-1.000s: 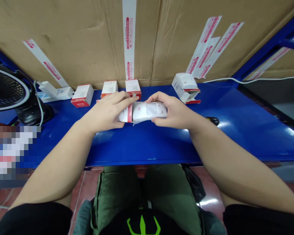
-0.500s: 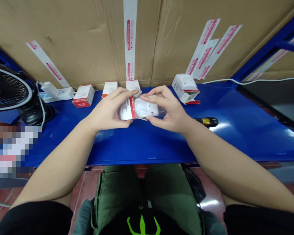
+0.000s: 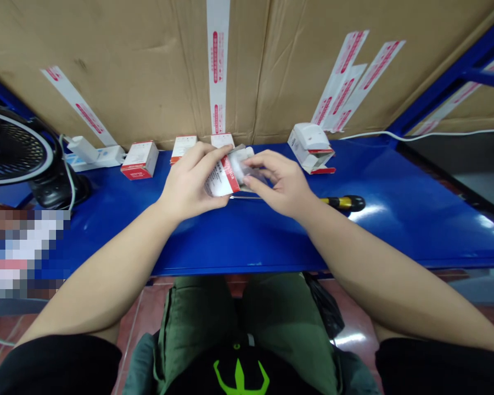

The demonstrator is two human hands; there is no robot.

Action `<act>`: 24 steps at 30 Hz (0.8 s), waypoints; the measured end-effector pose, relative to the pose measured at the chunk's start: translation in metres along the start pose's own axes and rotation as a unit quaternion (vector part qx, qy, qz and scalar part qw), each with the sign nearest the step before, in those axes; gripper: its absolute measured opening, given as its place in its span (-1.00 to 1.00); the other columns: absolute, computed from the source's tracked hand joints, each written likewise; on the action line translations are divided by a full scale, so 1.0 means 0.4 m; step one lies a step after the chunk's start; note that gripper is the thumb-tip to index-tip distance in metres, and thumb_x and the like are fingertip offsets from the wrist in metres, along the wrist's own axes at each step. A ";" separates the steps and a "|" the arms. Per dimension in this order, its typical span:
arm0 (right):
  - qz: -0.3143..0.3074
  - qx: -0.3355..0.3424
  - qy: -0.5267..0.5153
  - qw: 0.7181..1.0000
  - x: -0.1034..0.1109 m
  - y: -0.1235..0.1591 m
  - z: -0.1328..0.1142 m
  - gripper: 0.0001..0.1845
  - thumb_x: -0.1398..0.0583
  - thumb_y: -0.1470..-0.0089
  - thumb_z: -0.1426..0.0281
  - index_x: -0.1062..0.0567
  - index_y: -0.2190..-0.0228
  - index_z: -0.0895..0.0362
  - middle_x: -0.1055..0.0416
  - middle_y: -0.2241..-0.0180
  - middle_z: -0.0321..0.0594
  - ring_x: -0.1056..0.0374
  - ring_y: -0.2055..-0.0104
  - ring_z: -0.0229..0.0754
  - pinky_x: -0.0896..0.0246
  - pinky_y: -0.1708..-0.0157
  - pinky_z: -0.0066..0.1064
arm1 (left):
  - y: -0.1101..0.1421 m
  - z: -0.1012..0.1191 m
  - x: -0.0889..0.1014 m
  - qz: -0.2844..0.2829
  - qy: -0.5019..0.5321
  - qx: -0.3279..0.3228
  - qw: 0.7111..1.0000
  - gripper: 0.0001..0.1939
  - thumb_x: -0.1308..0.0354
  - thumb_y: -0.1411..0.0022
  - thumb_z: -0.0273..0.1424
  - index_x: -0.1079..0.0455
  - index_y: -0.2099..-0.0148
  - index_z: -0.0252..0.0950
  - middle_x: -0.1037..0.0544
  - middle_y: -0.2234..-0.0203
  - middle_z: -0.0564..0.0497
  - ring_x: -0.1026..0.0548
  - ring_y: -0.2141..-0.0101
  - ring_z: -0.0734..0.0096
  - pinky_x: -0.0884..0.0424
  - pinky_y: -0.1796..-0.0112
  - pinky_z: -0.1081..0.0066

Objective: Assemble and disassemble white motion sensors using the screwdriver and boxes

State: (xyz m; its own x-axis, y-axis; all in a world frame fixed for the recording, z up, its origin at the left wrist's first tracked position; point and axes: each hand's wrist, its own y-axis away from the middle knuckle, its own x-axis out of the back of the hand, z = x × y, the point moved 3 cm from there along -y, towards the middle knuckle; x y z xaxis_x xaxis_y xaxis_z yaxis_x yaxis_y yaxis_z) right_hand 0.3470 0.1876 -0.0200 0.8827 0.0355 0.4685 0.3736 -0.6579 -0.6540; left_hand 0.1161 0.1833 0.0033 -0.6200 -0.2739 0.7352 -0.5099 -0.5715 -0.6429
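My left hand (image 3: 195,181) is wrapped round a small white and red cardboard box (image 3: 223,179) printed "DETECTOR", held tilted above the blue table. A white detector in a clear plastic bag (image 3: 242,163) sits partly inside the box's open right end. My right hand (image 3: 278,181) pinches the loose end of that bag between thumb and fingers. Behind and below the hands lies a screwdriver (image 3: 346,203) with a yellow and black handle, its shaft pointing left and partly hidden by my right hand.
Three white and red boxes (image 3: 140,160) stand along the back of the blue table (image 3: 247,241). At the right, a white detector (image 3: 312,136) rests on an open box (image 3: 313,159). A fan (image 3: 16,148) and a power strip (image 3: 102,157) are at the left. Cardboard (image 3: 140,71) lines the back.
The bagged detector has gone deeper into the box. The box has tilted, its open end turning up and away. My right fingers have shifted onto the bag's end, and the screwdriver shaft now shows.
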 end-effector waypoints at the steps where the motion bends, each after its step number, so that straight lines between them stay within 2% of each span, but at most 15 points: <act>1: -0.025 0.034 0.012 0.999 -0.005 -0.001 -0.010 -0.79 -0.28 -0.40 0.18 -0.62 0.07 0.01 -0.64 0.07 -0.11 -0.55 -0.03 0.04 -0.50 -0.16 0.01 | 0.000 0.001 -0.002 0.003 -0.002 0.006 1.000 -0.12 -0.54 -0.13 -0.14 -0.45 -0.47 -0.13 -0.58 -0.14 -0.18 -0.54 -0.14 -0.12 -0.55 -0.20 0.01; 4: -0.087 0.106 0.033 0.990 -0.010 0.001 -0.025 -0.78 -0.21 -0.45 0.26 -0.65 0.03 -0.01 -0.68 0.00 -0.11 -0.56 -0.13 0.08 -0.37 -0.32 0.10 | 0.000 -0.003 -0.005 0.008 -0.009 0.004 1.000 -0.16 -0.54 -0.16 -0.09 -0.48 -0.43 -0.15 -0.58 -0.08 -0.18 -0.56 -0.10 -0.10 -0.57 -0.15 0.02; 7: -0.105 0.123 0.028 0.986 -0.006 0.007 -0.013 -0.70 -0.25 -0.37 0.36 -0.62 -0.08 -0.04 -0.66 -0.10 -0.10 -0.53 -0.21 0.11 -0.36 -0.34 0.12 | 0.000 -0.011 -0.010 0.014 -0.023 -0.020 0.999 -0.21 -0.51 -0.21 0.00 -0.48 -0.39 -0.16 -0.57 -0.05 -0.17 -0.58 -0.06 -0.08 -0.59 -0.09 0.04; 10: -0.066 0.073 -0.024 0.995 -0.002 0.010 0.010 -0.61 -0.29 -0.32 0.38 -0.51 -0.15 -0.05 -0.62 -0.09 -0.12 -0.57 -0.13 0.05 -0.51 -0.16 0.01 | 0.003 -0.012 -0.024 0.016 -0.033 -0.044 0.998 -0.31 -0.46 -0.27 0.09 -0.50 -0.29 -0.14 -0.56 -0.03 -0.17 -0.61 -0.02 -0.08 -0.59 -0.05 0.02; 13: 0.001 0.018 -0.045 0.999 -0.002 0.009 0.027 -0.69 -0.34 -0.32 0.27 -0.46 -0.06 -0.06 -0.55 0.00 -0.16 -0.56 0.02 -0.01 -0.58 0.01 -0.08 | 0.005 -0.002 -0.038 0.018 -0.026 -0.055 0.998 -0.38 -0.44 -0.30 0.14 -0.52 -0.20 -0.12 -0.56 -0.02 -0.17 -0.62 -0.01 -0.10 -0.59 -0.02 0.00; 16: 0.047 0.008 0.027 0.998 -0.003 0.006 0.036 -0.66 -0.41 -0.25 0.18 -0.47 0.04 -0.05 -0.49 0.04 -0.14 -0.51 -0.04 0.07 -0.56 -0.09 0.05 | 0.006 0.007 -0.045 0.012 -0.022 -0.064 0.998 -0.39 -0.43 -0.30 0.16 -0.52 -0.19 -0.10 -0.56 -0.01 -0.16 -0.64 -0.01 -0.12 -0.60 -0.01 -0.02; 19: 0.082 -0.031 0.078 0.993 0.003 0.007 0.053 -0.52 -0.46 -0.19 0.11 -0.48 -0.04 -0.04 -0.47 -0.06 -0.06 -0.46 -0.17 0.18 -0.55 -0.17 0.15 | 0.004 0.005 -0.046 -0.003 -0.031 -0.062 0.998 -0.39 -0.43 -0.31 0.15 -0.51 -0.19 -0.10 -0.56 -0.04 -0.17 -0.64 -0.03 -0.15 -0.60 -0.02 -0.03; 22: 0.091 -0.085 0.037 0.992 0.011 0.010 0.058 -0.40 -0.43 -0.22 0.04 -0.44 -0.18 -0.07 -0.47 -0.13 -0.07 -0.51 -0.10 0.11 -0.63 -0.02 0.02 | 0.001 -0.004 -0.043 -0.008 -0.040 -0.046 0.998 -0.41 -0.42 -0.32 0.12 -0.49 -0.20 -0.11 -0.56 -0.10 -0.20 -0.64 -0.08 -0.19 -0.61 -0.04 -0.04; 24: 0.078 -0.095 -0.007 0.992 0.011 0.011 0.043 -0.44 -0.36 -0.31 -0.01 -0.45 -0.20 -0.08 -0.50 -0.10 -0.10 -0.54 -0.02 0.04 -0.66 0.11 -0.09 | -0.001 -0.009 -0.041 -0.007 -0.042 -0.036 0.998 -0.38 -0.43 -0.31 0.09 -0.46 -0.24 -0.11 -0.57 -0.12 -0.20 -0.63 -0.12 -0.19 -0.61 -0.07 -0.05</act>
State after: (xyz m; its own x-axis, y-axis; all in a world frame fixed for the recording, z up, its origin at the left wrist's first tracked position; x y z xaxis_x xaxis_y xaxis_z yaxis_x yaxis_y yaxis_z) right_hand 0.3575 0.1978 -0.0308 0.9299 -0.0684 0.3614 0.1729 -0.7859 -0.5936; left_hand 0.1245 0.1908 -0.0094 -0.5617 -0.3313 0.7581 -0.5624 -0.5191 -0.6436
